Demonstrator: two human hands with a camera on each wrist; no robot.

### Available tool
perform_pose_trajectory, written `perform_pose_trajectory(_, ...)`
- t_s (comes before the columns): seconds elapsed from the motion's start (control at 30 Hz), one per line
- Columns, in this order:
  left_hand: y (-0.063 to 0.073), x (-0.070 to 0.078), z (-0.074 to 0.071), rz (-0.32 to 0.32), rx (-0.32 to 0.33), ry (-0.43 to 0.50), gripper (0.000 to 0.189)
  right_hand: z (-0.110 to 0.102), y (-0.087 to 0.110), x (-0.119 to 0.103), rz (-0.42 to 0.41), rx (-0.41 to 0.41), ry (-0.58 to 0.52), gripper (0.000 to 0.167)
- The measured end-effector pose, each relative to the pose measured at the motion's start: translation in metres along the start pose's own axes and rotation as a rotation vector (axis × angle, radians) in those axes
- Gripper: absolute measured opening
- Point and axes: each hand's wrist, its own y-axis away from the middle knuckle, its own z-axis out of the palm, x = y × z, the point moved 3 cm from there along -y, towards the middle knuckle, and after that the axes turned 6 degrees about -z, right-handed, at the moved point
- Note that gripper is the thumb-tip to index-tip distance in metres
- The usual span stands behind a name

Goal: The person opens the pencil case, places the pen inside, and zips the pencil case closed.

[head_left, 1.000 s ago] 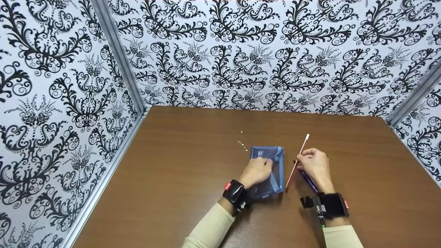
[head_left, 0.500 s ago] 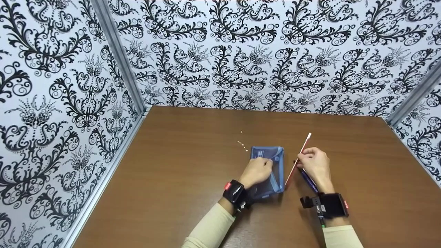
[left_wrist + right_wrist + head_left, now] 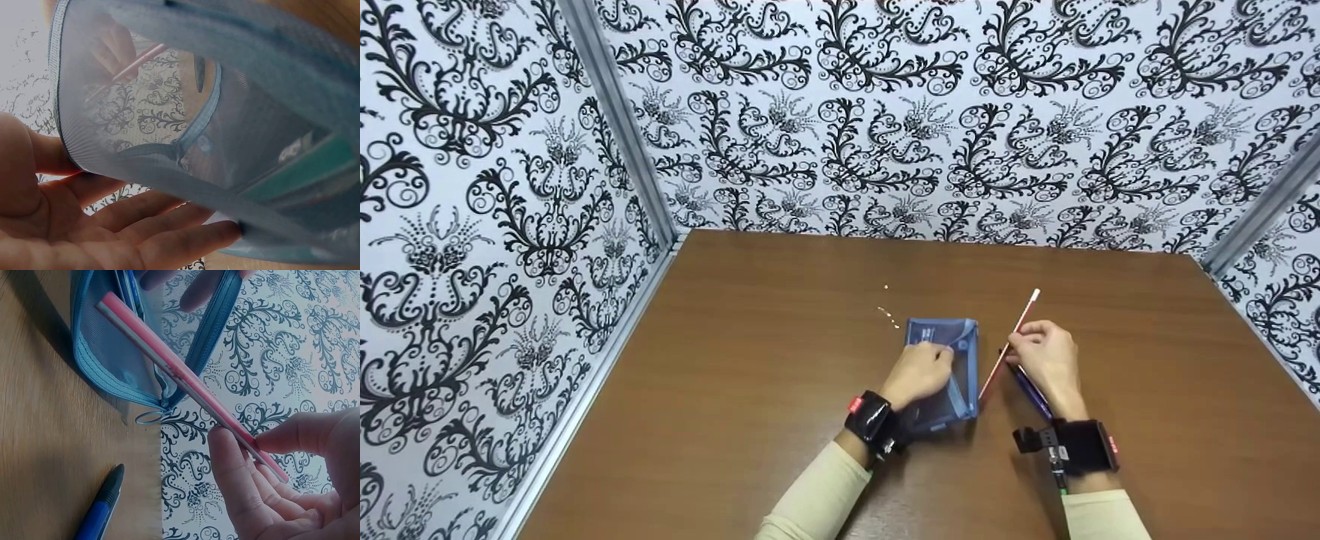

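Observation:
A blue mesh zip pouch (image 3: 970, 375) is gripped by my left hand (image 3: 917, 371), with its zipped mouth spread and facing right. Through the mesh in the left wrist view, a teal strip (image 3: 306, 169) shows inside. Between thumb and fingers, my right hand (image 3: 1046, 361) pinches a slim red-and-white pencil (image 3: 1023, 320). The pencil slants, its white end up and away, its lower end at the pouch's mouth; whether it is inside I cannot tell. On the table below the right hand lies a blue pen (image 3: 100, 512) with a dark tip, partly hidden by that hand in the head view.
The brown wooden table (image 3: 735, 360) carries some small white specks (image 3: 888, 315) beyond the pouch. Patterned black-and-white walls (image 3: 885, 135) rise at the back and sides, with metal posts (image 3: 619, 112) at the corners.
The pencil has tilted slightly, its white end moving right and its lower end rising to the pouch's edge. The left hand and pouch stay in place.

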Motion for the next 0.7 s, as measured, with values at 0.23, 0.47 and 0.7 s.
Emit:
perform_pose_trajectory(0.23, 0.0005, -0.0002, -0.0004, -0.002, -0.006, 0.001, 0.045, 0.0018, -0.0009, 0.0012, 0.015, 0.008, -0.043, 0.025)
perform_pose_trajectory(0.47, -0.0002, -0.0003, 0.0006, -0.008, -0.016, 0.001, 0.045, 0.0029, -0.001, 0.0014, 0.038, -0.003, -0.093, 0.026)
perform_pose_trajectory(0.7, -0.0004, -0.0003, 0.0005, -0.014, -0.018, 0.007, 0.045, 0.0046, -0.0005, -0.0004, 0.048, -0.002, -0.144, 0.025)
